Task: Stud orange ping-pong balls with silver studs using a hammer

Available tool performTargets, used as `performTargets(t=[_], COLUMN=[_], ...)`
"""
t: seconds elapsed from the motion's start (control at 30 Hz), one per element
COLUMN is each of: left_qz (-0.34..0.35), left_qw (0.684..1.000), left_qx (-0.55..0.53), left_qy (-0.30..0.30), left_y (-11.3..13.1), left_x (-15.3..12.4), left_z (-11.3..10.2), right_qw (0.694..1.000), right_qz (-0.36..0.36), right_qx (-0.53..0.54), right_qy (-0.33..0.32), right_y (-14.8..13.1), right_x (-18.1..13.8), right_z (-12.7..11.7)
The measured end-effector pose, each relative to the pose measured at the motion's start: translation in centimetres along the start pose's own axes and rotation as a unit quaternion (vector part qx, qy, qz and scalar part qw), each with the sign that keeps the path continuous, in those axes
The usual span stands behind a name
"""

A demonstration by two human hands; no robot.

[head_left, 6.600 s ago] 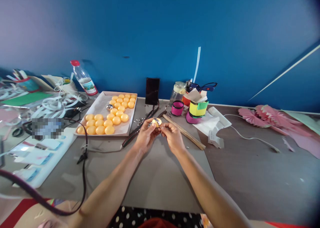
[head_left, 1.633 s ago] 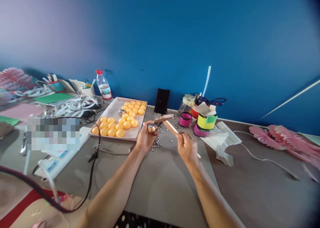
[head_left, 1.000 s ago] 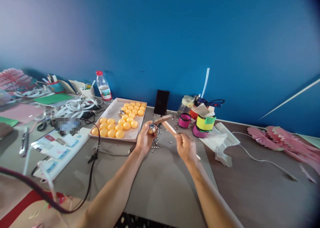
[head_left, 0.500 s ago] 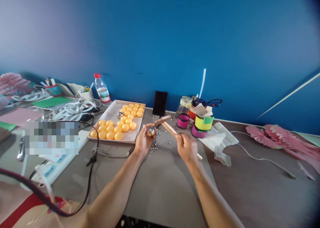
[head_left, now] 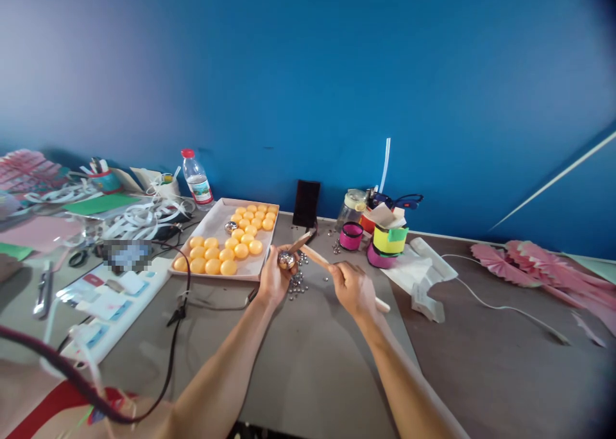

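Observation:
My left hand (head_left: 273, 280) is closed around a small ball covered in shiny silver studs (head_left: 287, 260). A flat tan piece (head_left: 300, 241) sticks up beside the ball at my left fingertips; I cannot tell what it is or how it is held. My right hand (head_left: 355, 289) grips a long pale stick (head_left: 315, 255), its far end close to the studded ball and its other end showing past the palm. Between the hands, loose silver studs (head_left: 298, 282) lie scattered on the grey mat (head_left: 312, 362).
Left of my hands, a shallow white box (head_left: 212, 224) holds several orange balls (head_left: 226, 255) and one silver-studded ball (head_left: 231, 227). Behind are a phone (head_left: 307, 203), a pink ring-shaped holder (head_left: 351, 235) and a lidded jar (head_left: 353, 205). Cables and a power strip (head_left: 113, 310) lie left.
My right hand and its stick have shifted slightly left, toward the studded ball. The tan piece by my left fingers now reaches less far to the right. The left hand keeps its hold.

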State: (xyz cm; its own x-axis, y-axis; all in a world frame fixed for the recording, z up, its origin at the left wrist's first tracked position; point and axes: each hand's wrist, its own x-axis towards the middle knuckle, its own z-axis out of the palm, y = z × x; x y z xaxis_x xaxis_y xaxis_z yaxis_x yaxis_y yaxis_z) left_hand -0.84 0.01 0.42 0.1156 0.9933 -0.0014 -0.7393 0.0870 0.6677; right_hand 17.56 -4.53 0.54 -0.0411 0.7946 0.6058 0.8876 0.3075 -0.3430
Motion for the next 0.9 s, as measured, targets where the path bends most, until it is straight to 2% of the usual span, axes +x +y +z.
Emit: performTargets(t=[0.1,0.27,0.37,0.57,0.7,0.9], left_qz=[-0.004,-0.021,-0.048,-0.081,-0.083,-0.086], left_qw=[1.0,1.0,0.997,0.991,0.988,0.989], left_qx=[0.002,-0.011,-0.061,-0.11,-0.127,-0.121], left_qy=[-0.01,0.002,-0.026,-0.008,-0.029,-0.009], left_y=[0.1,0.6,0.9,0.8,0.6,0.5], left_x=[-0.1,-0.4,-0.7,-0.3,0.0,-0.2], left_z=[0.1,0.4,0.7,0.3,-0.1,0.1], right_qw=[0.999,0.999,0.998,1.0,0.999,0.999], right_qz=[0.012,0.035,0.058,0.002,-0.005,-0.008], right_qx=[0.009,-0.013,0.01,-0.001,0.01,-0.04], right_qy=[0.03,-0.025,0.007,-0.012,0.032,0.009], right_y=[0.3,0.3,0.2,-0.3,-0.8,-1.0], right_x=[0.1,0.0,0.0,-0.2,-0.1,-0.1], right_z=[0.1,0.3,0.3,0.2,0.0,-0.1])
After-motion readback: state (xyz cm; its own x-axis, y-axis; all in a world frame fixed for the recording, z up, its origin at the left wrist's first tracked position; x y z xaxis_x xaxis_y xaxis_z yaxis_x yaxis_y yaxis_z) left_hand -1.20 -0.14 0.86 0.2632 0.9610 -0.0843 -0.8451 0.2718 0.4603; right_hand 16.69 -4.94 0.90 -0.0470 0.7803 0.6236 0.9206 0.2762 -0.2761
